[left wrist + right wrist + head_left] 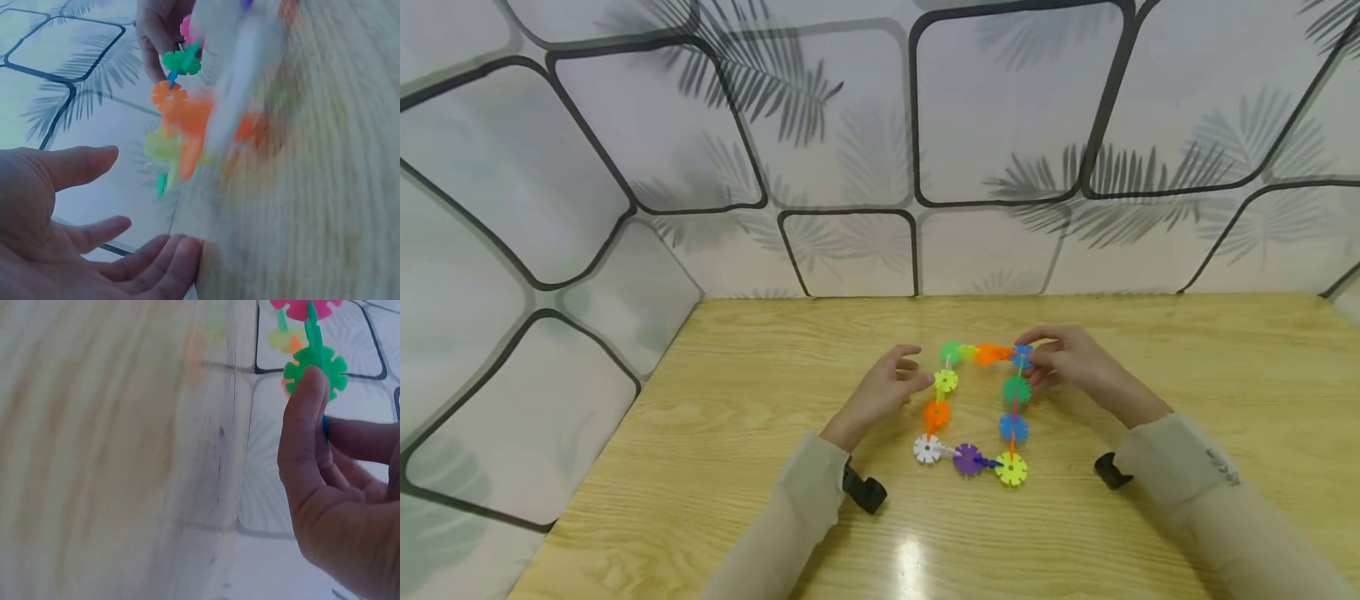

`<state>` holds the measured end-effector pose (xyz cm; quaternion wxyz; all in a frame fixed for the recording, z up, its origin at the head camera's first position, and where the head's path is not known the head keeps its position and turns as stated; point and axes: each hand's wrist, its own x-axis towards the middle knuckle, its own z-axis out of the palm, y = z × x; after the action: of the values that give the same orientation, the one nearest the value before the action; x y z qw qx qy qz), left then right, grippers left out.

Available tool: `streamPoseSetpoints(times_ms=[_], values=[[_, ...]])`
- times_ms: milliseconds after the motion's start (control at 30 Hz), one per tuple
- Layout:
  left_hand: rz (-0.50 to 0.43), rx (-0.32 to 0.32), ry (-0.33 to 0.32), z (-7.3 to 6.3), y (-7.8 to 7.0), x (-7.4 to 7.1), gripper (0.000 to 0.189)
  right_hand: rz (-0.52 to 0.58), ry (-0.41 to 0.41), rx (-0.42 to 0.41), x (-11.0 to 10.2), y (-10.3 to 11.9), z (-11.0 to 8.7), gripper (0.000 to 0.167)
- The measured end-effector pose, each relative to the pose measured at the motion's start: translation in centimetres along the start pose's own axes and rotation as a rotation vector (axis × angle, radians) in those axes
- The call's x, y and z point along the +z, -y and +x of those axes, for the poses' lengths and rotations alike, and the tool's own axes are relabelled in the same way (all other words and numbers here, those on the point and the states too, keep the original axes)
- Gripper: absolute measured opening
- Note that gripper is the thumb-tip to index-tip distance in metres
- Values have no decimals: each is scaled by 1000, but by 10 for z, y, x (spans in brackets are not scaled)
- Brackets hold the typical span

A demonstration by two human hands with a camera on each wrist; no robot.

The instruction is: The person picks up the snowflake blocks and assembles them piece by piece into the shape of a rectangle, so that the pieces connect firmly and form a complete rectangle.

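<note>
A closed four-sided loop of notched snowflake discs lies at mid-table in the head view, with a white disc (927, 448), a purple disc (967, 459) and a yellow disc (1012, 469) along its near side. At its far right corner my right hand (1078, 367) pinches a blue disc (1022, 357) between thumb and finger. The right wrist view shows a green disc (331, 378) just beyond those fingertips. My left hand (883, 387) is beside the loop's left side, fingers spread and holding nothing. Its thumb tip is close to another yellow disc (946, 381).
The loop stands on a wood-grain table (737, 400). Behind the table's far edge rises a pale wall (850, 150) with dark line frames and leaf prints, which continues along the left. A black wrist strap (865, 492) shows at the left cuff.
</note>
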<state>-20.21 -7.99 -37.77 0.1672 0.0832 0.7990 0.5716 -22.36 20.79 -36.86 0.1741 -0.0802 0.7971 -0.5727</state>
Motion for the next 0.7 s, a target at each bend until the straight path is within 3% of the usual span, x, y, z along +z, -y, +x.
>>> streamPoseSetpoints(times_ms=[133, 233, 433, 700], values=[[6, -36, -54, -2, 0, 1, 56, 82, -100, 58, -13, -4, -3, 38], [-24, -51, -39, 0, 0, 6, 53, 93, -136, 86, -19, -5, -7, 38], [-33, -29, 77, 5, -4, 17, 53, -70, -16, 85, -17, -6, -21, 35], [-7, 1, 96, 5, -6, 16, 52, -199, 105, 44, -12, -9, -33, 17]])
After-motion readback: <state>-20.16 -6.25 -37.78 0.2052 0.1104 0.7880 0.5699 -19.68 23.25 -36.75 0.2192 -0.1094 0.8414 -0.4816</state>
